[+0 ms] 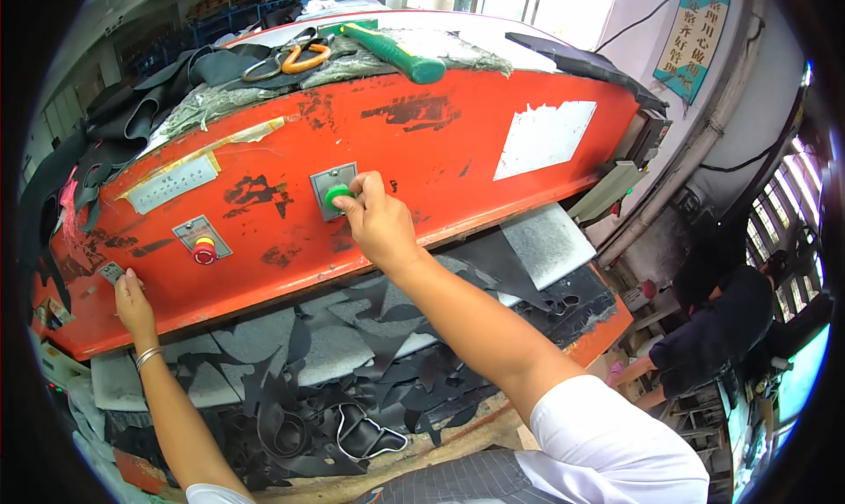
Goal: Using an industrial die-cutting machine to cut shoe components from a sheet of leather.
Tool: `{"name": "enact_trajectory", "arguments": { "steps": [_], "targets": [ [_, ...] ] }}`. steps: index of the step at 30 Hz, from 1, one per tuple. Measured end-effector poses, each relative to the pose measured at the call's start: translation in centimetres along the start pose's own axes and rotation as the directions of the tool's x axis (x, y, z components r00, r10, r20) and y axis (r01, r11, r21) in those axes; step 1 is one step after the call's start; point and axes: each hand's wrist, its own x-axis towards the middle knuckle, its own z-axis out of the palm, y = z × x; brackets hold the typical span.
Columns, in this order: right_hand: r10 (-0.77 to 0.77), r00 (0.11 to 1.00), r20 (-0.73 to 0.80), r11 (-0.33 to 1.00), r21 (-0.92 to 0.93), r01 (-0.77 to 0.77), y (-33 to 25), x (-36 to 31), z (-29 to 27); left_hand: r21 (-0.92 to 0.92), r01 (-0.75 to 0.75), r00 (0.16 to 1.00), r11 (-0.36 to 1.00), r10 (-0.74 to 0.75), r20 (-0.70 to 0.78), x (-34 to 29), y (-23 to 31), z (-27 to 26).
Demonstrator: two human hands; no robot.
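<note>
A large red machine beam [422, 174] spans the view in front of me. My right hand [383, 222] has its thumb and fingers closed round a green push button [336, 197] on a metal plate. Further left, my left hand [134, 309] is raised to a small plate [111, 272] on the beam. Its fingertips are together there and cover whatever control they touch. Between the hands sits a red push button [204, 250] with a yellow collar. Under the beam, cut black sheet scraps [387, 372] cover the grey cutting bed [550, 240].
On top of the beam lie a green-handled tool [396, 53], orange-handled scissors [305, 59] and dark sheet material [132, 99]. A white-edged cutting die [368, 435] rests among the scraps near me. Another person [722, 337] in dark clothes bends over at the right.
</note>
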Motion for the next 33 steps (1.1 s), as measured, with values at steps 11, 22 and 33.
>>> {"name": "enact_trajectory", "arguments": {
  "steps": [11,22,33],
  "targets": [
    [0.008,0.427,0.904,0.999,-0.025,0.033,-3.0,-23.1,-14.0,-0.096,0.137,0.425,0.986,0.029,0.905,-30.8,20.4,-7.9],
    [0.008,0.554,0.833,0.971,-0.139,0.196,-3.2,-30.1,-16.8,-0.073,-0.058,0.696,0.996,0.093,0.711,-38.3,23.8,-5.3],
    [-0.124,0.591,0.797,0.983,0.018,0.183,5.5,-14.9,-16.0,-0.17,0.037,0.34,0.985,0.148,0.929,-25.0,27.3,0.4]
  ]
}}
